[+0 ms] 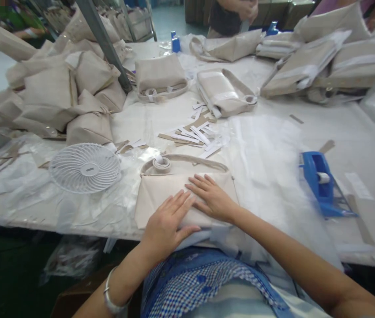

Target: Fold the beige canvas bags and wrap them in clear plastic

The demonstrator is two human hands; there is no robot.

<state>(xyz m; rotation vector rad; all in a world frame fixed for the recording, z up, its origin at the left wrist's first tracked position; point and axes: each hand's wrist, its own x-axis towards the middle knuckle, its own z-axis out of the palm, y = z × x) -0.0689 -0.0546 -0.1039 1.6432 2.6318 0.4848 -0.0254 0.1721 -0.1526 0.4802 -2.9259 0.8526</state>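
Observation:
A beige handbag (154,194) lies flat at the table's front edge, its strap (200,160) curving along the far side with a coiled end at the left. My left hand (170,218) rests on the middle of the bag, fingers stretched out. Beside it, my right hand (212,198) lies flat on the bag's right half, its fingers pointing left. The fingertips of both hands come close together, and neither hand grips anything. Part of the bag's front is hidden under the hands.
A white round fan (84,168) stands left of the bag; a blue tape dispenser (320,183) is at the right. Paper and card strips (194,134) lie beyond the bag. More bags (48,88) are piled left, behind a metal post (104,39). Other people stand at the far side.

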